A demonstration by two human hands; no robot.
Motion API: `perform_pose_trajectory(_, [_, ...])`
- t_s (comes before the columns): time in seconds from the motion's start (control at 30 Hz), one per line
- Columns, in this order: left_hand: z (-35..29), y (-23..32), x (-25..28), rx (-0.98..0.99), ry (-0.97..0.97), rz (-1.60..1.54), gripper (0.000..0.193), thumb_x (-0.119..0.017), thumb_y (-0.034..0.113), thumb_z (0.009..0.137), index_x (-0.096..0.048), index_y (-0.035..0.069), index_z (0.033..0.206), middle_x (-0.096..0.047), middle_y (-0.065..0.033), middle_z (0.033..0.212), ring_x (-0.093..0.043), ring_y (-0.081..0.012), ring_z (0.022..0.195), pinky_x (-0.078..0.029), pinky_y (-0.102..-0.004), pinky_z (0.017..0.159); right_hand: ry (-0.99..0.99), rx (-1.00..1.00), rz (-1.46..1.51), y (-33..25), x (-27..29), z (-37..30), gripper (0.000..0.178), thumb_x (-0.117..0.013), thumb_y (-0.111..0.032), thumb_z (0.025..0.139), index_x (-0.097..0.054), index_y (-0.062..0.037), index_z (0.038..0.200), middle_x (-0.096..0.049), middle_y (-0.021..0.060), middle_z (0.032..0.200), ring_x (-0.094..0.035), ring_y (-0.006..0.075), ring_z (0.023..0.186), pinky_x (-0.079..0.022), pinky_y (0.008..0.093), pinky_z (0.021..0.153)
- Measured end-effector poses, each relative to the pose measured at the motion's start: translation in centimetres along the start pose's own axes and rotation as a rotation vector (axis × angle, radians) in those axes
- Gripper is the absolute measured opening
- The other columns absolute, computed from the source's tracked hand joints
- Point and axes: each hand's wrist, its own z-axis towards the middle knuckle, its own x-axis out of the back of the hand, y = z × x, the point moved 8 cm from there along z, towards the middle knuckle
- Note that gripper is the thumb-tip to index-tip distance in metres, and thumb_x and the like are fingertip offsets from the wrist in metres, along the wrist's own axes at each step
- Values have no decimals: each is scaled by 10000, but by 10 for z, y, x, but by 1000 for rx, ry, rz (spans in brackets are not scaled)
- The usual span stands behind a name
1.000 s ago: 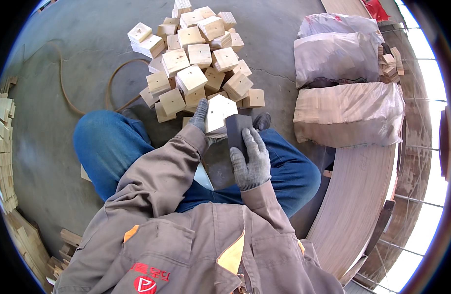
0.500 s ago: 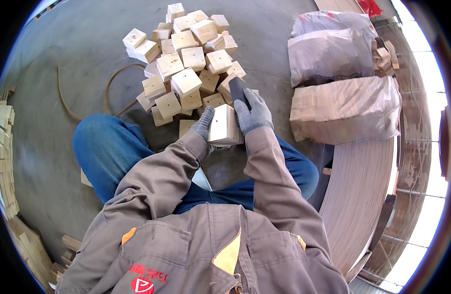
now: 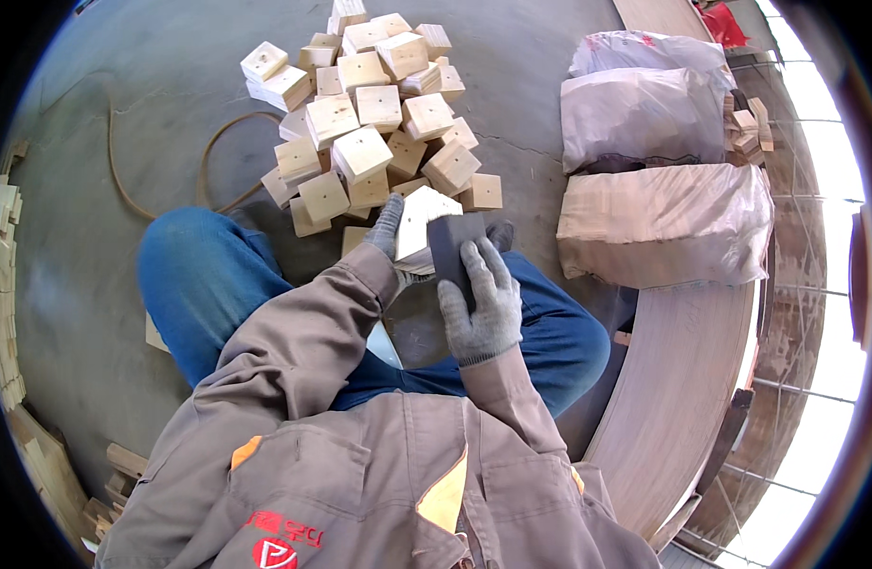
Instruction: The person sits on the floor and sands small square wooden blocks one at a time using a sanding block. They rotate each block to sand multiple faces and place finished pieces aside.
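Note:
My left hand [image 3: 387, 230], in a grey knit glove, is wrapped round a pale wooden block [image 3: 419, 220] above my crossed legs. A small dark hole shows in the block's top face. Gloved the same way, my right hand [image 3: 486, 308] grips a dark grey, flat-sided sanding block [image 3: 458, 242]. The sanding block lies against the wooden block's right side and covers part of it. Just beyond my hands is a heap of similar wooden blocks [image 3: 363, 152], many with a hole in one face.
A strap or hose [image 3: 207, 171] curls on the grey floor left of the heap. To the right, wrapped plastic packages [image 3: 663, 223] sit on a stack of wooden boards [image 3: 678, 379]. Small wood pieces [image 3: 751, 128] lie beside the packages. More timber [image 3: 5, 284] is stacked at the far left.
My right hand has drawn back toward me with the sanding block, which now overlaps the wooden block's right side. The wooden block has tilted and shifted slightly away from me.

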Motion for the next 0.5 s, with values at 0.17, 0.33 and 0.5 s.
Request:
perform_pose_trajectory(0.17, [4, -14, 8, 5, 111, 152, 696, -542, 679, 951, -562, 158, 1411, -639, -135, 1339, -646, -396, 1171, -518, -667, 970, 21, -161, 5, 61, -27, 64, 531, -677, -323, 899, -631, -73, 1365, -577, 216, 1425, -604, 445, 1185, -465, 473, 1060])
perform_pose_trajectory(0.33, [0, -16, 3, 70, 44, 68, 694, -590, 662, 934, -589, 126, 1375, -659, -135, 1299, -656, -397, 1139, -528, -675, 936, 1, -222, 33, 75, -24, 90, 553, -688, -338, 908, -614, -61, 1381, -565, 220, 1441, -581, 429, 1247, -444, 472, 1092])
perform_pose_trajectory(0.5, [-5, -3, 11, -34, 150, 82, 619, -667, 600, 918, -638, 118, 1305, -692, -131, 1242, -685, -370, 1060, -554, -652, 893, 28, -61, 40, 43, -14, 36, 564, -701, -311, 897, -600, -37, 1380, -559, 263, 1419, -571, 450, 1245, -439, 487, 1076])
